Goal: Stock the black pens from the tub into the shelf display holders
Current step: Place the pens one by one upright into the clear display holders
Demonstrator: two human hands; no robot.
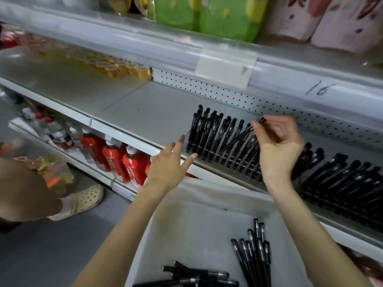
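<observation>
Your right hand (277,146) is pinching a black pen (238,138) near its upper end between thumb and fingertips. It is holding the pen slanted across the row of pens standing in the left display holder (204,155). Your left hand (170,164) is reaching in with its fingers spread and gripping nothing. It is hovering at the left end of that holder, and whether a fingertip is touching the holder is unclear. To the right, the right display holder (323,204) is carrying a dense batch of leaning black pens. Both holders are sitting at the front edge of the grey shelf (134,112), which has a pegboard (228,96) behind it. Below your arms, the white tub (186,224) is holding loose pens (256,251) in two clusters. Red bottles (124,160) are lining the shelf underneath.
</observation>
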